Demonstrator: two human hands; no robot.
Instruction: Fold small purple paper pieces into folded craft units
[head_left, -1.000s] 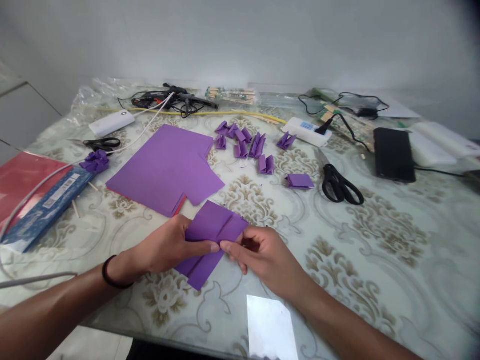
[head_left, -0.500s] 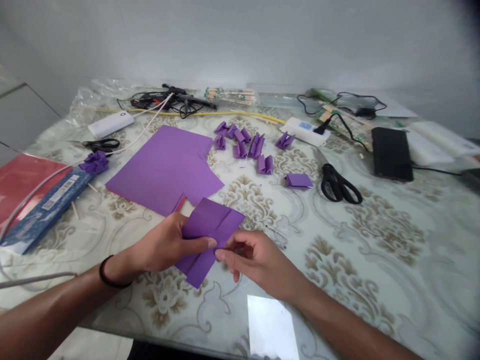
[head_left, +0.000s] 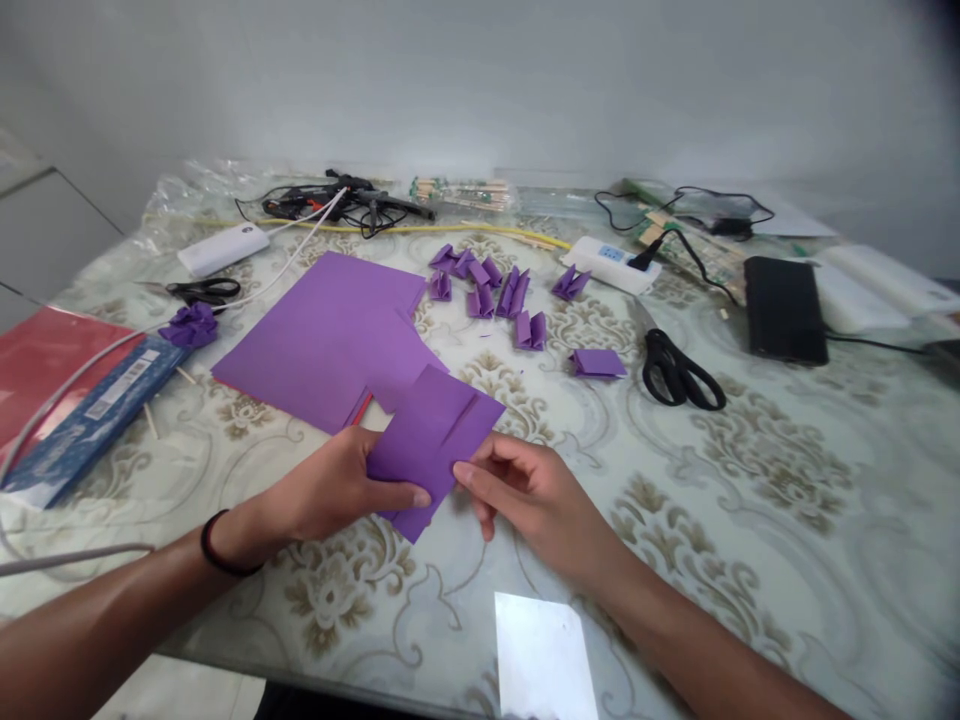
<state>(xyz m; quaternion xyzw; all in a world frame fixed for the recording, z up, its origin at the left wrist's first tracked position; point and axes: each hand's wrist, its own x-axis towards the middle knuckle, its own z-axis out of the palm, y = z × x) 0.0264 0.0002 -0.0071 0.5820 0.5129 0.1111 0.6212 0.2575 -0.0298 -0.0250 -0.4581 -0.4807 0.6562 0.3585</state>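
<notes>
Between my two hands is a piece of purple paper [head_left: 431,425] with a crease near its right end, held above the table. My left hand [head_left: 341,485] is closed on its left side, thumb lying on top. At its lower right edge, my right hand [head_left: 517,490] pinches it between thumb and fingers; some of those fingers are hidden underneath. Larger purple sheets [head_left: 322,330] with pieces cut out lie just beyond, a red edge showing below them. Several small folded purple pieces [head_left: 514,290] are scattered further back, and one folded purple piece [head_left: 598,363] lies apart to the right.
Black-handled scissors [head_left: 679,370] lie right, near a black phone-like slab [head_left: 785,310] and a white power strip [head_left: 611,262]. On the left are other scissors [head_left: 202,290], crumpled purple paper [head_left: 189,325], a blue-and-red packet [head_left: 90,420] and a white power bank [head_left: 223,248]. Cables run along the back.
The purple paper has shifted up and right between my hands, so less of it shows below my left thumb. My right hand has moved slightly up and right with its edge.
</notes>
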